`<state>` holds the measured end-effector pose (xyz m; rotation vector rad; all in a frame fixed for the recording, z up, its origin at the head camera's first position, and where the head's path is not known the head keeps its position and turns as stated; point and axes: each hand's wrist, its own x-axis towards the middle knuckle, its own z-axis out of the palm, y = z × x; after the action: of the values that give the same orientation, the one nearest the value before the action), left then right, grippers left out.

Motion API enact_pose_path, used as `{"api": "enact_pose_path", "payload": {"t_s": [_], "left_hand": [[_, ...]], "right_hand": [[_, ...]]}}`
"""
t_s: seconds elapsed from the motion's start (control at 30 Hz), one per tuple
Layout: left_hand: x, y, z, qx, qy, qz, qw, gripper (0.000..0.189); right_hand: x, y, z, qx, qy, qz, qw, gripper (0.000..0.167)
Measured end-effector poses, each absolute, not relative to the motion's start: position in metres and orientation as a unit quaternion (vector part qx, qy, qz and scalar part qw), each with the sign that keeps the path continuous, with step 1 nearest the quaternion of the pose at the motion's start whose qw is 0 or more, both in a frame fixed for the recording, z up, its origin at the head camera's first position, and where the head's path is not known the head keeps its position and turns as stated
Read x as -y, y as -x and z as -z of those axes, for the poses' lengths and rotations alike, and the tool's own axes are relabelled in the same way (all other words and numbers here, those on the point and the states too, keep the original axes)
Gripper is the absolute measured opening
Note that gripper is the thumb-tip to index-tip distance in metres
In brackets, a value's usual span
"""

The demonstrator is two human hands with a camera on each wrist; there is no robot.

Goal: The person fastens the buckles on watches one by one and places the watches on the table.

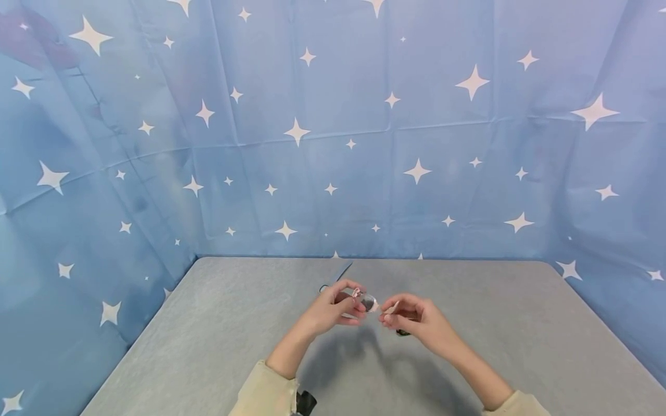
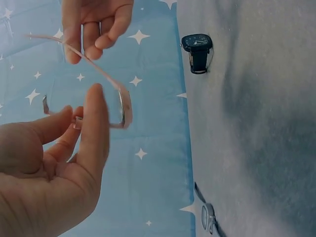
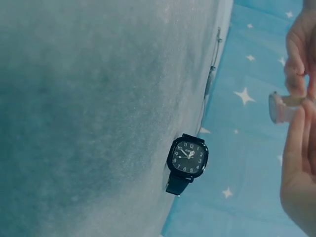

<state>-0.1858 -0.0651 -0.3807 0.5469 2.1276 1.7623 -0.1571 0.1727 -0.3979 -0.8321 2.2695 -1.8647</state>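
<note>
A wristwatch with a pale pink strap [image 2: 101,71] is held in the air between both hands; its case [image 1: 370,303] faces up and slightly away. My left hand [image 1: 333,309] pinches the strap near its buckle end, with thumb and fingers around it in the left wrist view. My right hand [image 1: 416,320] has its thumb and index finger on the other, pale strap end. The right wrist view shows the watch's round case [image 3: 274,107] from the side, both hands partly cut off. A black square-faced watch [image 3: 187,157] lies on the table below my right hand.
Another watch with a blue-grey strap [image 1: 342,270] lies farther back on the grey table [image 1: 234,323], partly behind my left hand. A blue curtain with white stars [image 1: 354,167] hangs behind the table and along its sides. A black device [image 1: 306,402] sits at my left sleeve.
</note>
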Motion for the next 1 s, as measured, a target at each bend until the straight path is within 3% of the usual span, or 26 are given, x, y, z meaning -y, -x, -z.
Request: {"api": "enact_pose_path", "payload": {"t_s": [0.27,0.43,0.67,1.0], "left_hand": [[0.07,0.185,0.382,-0.794,-0.199,-0.569,0.083,0.019],[0.069,0.186,0.386,-0.793,-0.209,-0.57,0.047,0.022],[0.065,0.186,0.387,-0.74,-0.223,-0.632,0.05,0.029],[0.062,0.185,0.392,-0.731,-0.237,-0.638,0.048,0.028]], "right_hand": [[-0.171,0.156,0.399,-0.782,0.208,0.581,-0.081,0.018],[-0.172,0.158,0.4,-0.768,0.213,0.597,-0.085,0.026],[-0.171,0.158,0.399,-0.758,0.222,0.602,-0.12,0.032],[-0.165,0.154,0.399,-0.787,0.204,0.57,-0.119,0.033]]}}
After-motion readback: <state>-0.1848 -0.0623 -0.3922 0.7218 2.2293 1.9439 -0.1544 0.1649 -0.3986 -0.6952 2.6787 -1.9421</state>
